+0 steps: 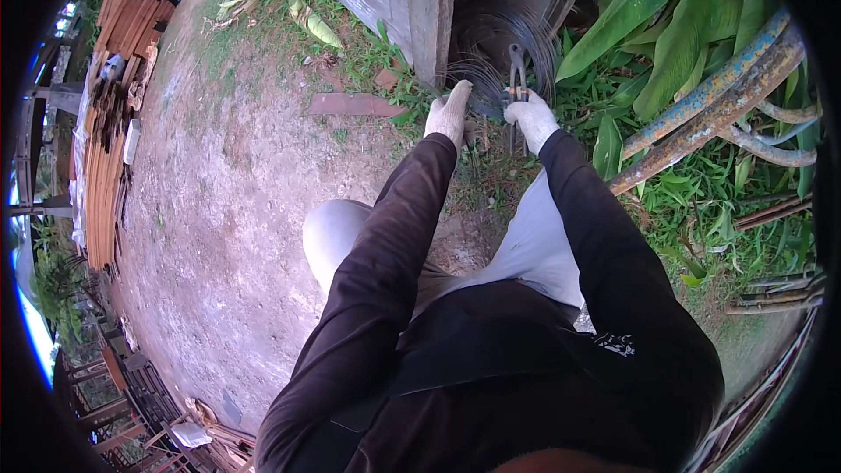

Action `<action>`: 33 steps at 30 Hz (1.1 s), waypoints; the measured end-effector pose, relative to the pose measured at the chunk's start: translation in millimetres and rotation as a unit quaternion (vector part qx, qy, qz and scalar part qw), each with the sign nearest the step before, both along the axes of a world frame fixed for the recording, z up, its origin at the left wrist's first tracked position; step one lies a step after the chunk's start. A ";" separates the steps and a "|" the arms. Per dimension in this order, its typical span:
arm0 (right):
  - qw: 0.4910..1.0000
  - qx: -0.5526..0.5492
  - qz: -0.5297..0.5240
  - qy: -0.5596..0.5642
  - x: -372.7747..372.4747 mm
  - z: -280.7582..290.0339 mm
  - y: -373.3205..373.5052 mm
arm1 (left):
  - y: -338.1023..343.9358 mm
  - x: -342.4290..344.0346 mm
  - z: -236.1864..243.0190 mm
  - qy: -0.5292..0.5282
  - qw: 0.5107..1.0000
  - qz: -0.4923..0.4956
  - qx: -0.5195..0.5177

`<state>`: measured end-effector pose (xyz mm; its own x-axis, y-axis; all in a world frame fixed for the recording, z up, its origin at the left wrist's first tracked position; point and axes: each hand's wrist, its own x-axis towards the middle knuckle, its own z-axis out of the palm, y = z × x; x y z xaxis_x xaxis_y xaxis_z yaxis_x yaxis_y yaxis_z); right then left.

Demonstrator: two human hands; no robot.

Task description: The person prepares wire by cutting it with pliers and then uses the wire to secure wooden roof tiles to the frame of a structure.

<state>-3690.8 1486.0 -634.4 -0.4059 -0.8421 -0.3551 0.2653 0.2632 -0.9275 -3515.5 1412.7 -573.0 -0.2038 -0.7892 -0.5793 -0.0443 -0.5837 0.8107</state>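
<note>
Both of my hands wear pale knit gloves and are close together at the foot of a weathered wooden post. My right hand (533, 119) is closed round the handles of long metal pincers (517, 60), whose head points away from me. Just beyond lies a coil of thin dark wire (528, 28), looped against the wooden boards. My left hand (448, 116) is closed with the thumb stretched forward; thin dark strands show beside it, apparently wire from the coil. The glove hides the exact grip.
The wooden post (431, 22) rises just beyond my left hand. Broad green leaves (674, 48) and rusty, paint-flaked pipes (701, 114) stand at the right. A flat reddish strip (357, 104) lies on the dirt ground (228, 210). Stacked brown planks (105, 175) line the far left.
</note>
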 end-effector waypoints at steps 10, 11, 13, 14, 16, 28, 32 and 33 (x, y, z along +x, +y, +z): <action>0.970 -0.016 0.123 -0.208 128.0 36.0 40.3 | -48.9 83.5 -11.3 -0.022 0.998 -0.045 0.039; 0.972 -0.030 0.092 -0.213 122.4 40.6 43.5 | -50.3 88.7 10.4 -0.046 0.997 -0.055 -0.015; 0.961 -0.083 0.007 -0.262 102.0 48.4 45.8 | -49.8 93.3 62.7 -0.113 0.992 -0.019 -0.048; 0.958 -0.092 -0.004 -0.270 92.5 68.8 48.1 | -52.4 107.7 82.4 -0.133 0.988 -0.012 -0.076; 0.960 -0.090 0.034 -0.261 74.8 90.8 62.6 | -50.4 130.0 124.6 -0.135 0.981 -0.014 -0.141; 0.988 -0.067 0.138 -0.020 42.1 140.7 54.3 | -23.4 191.1 252.6 -0.204 0.902 0.029 -0.380; 0.986 -0.100 0.117 -0.062 28.6 125.9 41.5 | -23.6 178.0 242.4 -0.151 0.921 0.038 -0.358; 0.976 -0.091 0.100 -0.171 31.5 113.6 35.6 | -28.3 175.2 224.2 -0.110 0.931 0.042 -0.346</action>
